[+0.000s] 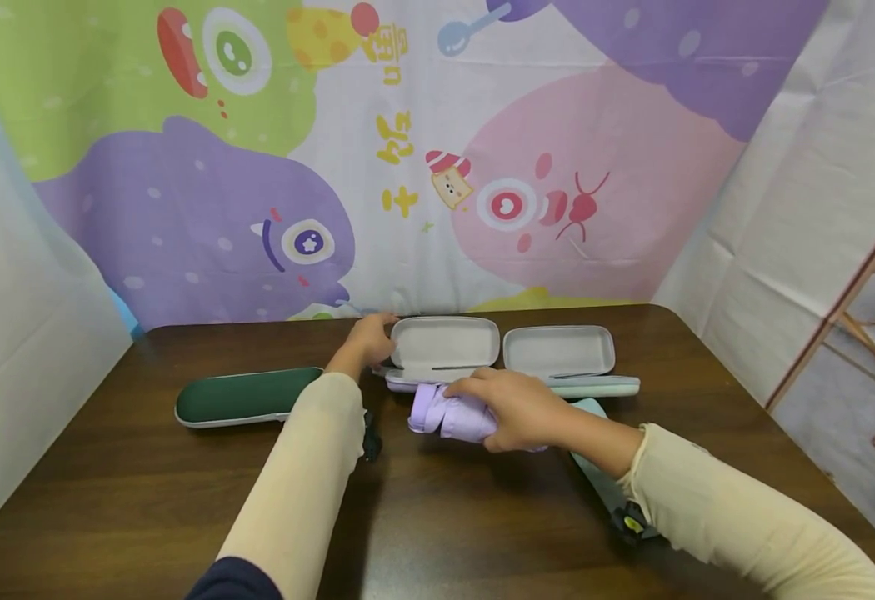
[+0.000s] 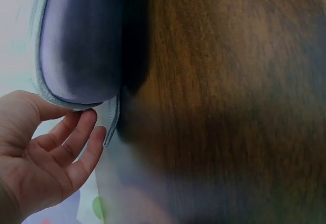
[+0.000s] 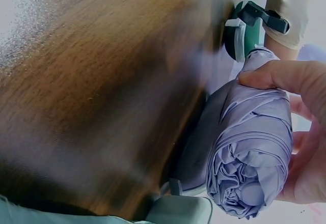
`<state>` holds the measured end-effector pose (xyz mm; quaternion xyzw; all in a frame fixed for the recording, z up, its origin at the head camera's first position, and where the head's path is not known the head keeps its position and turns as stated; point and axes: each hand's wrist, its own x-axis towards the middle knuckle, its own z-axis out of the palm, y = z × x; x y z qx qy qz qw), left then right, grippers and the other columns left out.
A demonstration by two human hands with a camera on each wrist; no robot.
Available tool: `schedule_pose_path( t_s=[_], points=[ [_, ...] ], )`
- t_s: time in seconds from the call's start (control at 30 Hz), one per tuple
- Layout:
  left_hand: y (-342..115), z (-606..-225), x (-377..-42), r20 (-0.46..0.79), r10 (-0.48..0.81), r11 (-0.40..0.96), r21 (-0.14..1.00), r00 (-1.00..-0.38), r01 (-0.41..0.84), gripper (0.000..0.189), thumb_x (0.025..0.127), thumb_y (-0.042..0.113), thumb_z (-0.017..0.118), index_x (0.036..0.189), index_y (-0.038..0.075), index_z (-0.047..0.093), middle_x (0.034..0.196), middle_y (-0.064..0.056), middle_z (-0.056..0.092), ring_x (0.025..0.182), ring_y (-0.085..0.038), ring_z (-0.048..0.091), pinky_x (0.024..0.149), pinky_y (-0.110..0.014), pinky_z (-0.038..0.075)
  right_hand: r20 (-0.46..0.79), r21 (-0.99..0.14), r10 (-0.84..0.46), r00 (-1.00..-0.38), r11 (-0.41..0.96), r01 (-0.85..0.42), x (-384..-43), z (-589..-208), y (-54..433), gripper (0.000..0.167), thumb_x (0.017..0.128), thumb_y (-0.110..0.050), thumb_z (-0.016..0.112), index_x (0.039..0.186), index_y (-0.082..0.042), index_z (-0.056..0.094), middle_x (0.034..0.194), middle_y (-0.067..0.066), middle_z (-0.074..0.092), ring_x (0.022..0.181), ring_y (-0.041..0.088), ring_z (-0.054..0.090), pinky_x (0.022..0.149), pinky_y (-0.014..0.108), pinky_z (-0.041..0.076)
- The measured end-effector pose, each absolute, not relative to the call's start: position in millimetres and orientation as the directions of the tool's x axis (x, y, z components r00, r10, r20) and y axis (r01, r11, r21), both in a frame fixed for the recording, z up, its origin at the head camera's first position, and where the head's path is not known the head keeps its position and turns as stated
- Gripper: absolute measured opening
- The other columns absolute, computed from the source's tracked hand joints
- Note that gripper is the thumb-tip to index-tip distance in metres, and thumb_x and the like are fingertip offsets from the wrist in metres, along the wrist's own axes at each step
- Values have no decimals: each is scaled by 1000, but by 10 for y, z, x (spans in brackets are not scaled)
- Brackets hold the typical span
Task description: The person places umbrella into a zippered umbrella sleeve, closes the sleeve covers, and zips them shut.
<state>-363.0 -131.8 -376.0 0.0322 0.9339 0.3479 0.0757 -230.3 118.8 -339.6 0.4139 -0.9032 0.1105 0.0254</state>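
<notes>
My right hand (image 1: pixel 520 408) grips a folded lilac umbrella (image 1: pixel 467 417) round its middle, just in front of an open lilac case (image 1: pixel 445 342) with a grey lining. In the right wrist view the umbrella's (image 3: pixel 254 132) wrapped cloth shows, gathered folds toward the camera. At the left end of the case, my left hand (image 1: pixel 370 337) holds the rim. The left wrist view shows the left hand's (image 2: pixel 51 158) thumb and fingertips at the zipped edge of the lilac case (image 2: pixel 81 46), beside a hanging zip end (image 2: pixel 113 119).
An open mint case (image 1: pixel 557 350) stands to the right of the lilac one. A dark green case (image 1: pixel 250 397), shut, lies on the left of the wooden table (image 1: pixel 437 533). Under my right forearm lies a long mint-coloured thing (image 1: pixel 595 471). A printed cloth (image 1: pixel 407 250) hangs behind the table.
</notes>
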Motion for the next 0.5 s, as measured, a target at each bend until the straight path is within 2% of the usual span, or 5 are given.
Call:
schedule_pose_path(
  t_s=[0.07, 0.27, 0.5],
  points=[
    [-1319, -3771, -3628, -121, 110, 751, 660, -987, 2, 52, 89, -3, 51, 140, 4, 50, 133, -26, 52, 68, -30, 65, 54, -34, 56, 137, -178, -746, -652, 629, -757, -2313, -3384, 1187, 72, 63, -14, 84, 129, -22, 59, 116, 4, 61, 91, 18, 58, 68, 35, 48],
    [-1335, -3785, -3611, -137, 93, 657, 752, -986, -42, 52, 85, -8, 50, 136, 1, 52, 132, -29, 47, 86, -39, 66, 56, -37, 57, 124, -175, -774, -620, 598, -782, -2378, -3306, 1201, 70, 63, -16, 86, 128, -21, 61, 116, 3, 63, 91, 16, 58, 72, 35, 48],
    [-1372, -3741, -3560, -148, 100, 562, 825, -984, -67, 45, 86, -10, 54, 130, -2, 51, 111, -23, 51, 91, -39, 63, 61, -38, 58, 65, -214, -822, -566, 543, -812, -2515, -3177, 1220, 70, 64, -18, 87, 129, -21, 61, 112, 1, 64, 89, 15, 55, 74, 35, 48]
  ],
)
